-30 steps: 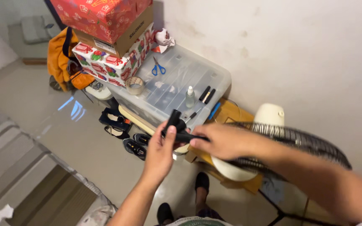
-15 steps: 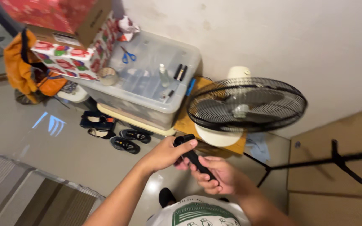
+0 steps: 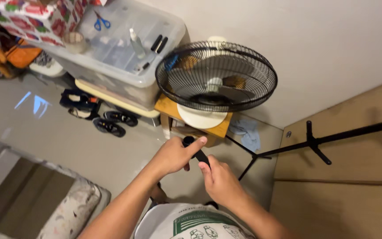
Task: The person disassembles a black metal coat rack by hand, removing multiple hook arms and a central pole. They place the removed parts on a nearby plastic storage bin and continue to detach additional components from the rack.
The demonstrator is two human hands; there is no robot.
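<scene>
The black handle-like tool (image 3: 196, 152) sits right in the middle of the view, low over the floor and in front of the person's chest, held by both hands. The left hand (image 3: 173, 156) is wrapped around its upper end, thumb pressed across the round top. The right hand (image 3: 217, 179) is closed around the lower part, forefinger lying along the shaft. Most of the tool is hidden inside the two grips; only a short black stretch shows between them.

Just beyond the hands stands one black-caged fan (image 3: 216, 76), its white base resting on a small wooden stand (image 3: 219, 129). A blue cloth (image 3: 247, 132) lies on the floor beside that stand. To the right, one black tripod stand (image 3: 315, 141) stretches across the corner, one leg running down close to the right hand.

Up left, a clear plastic storage box (image 3: 124, 66) sits against the wall. On its lid: one pair of blue scissors (image 3: 100, 22), one roll of tape (image 3: 74, 40), one small spray bottle (image 3: 135, 42) and two black markers (image 3: 159, 43) side by side. A red patterned gift box (image 3: 36, 20) stands at the far left, with an orange bag (image 3: 1, 46) below it. On the floor in front of the storage box, three dark shoes (image 3: 107, 124) lie near each other. Bottom left, a mattress edge (image 3: 63, 212) shows.
</scene>
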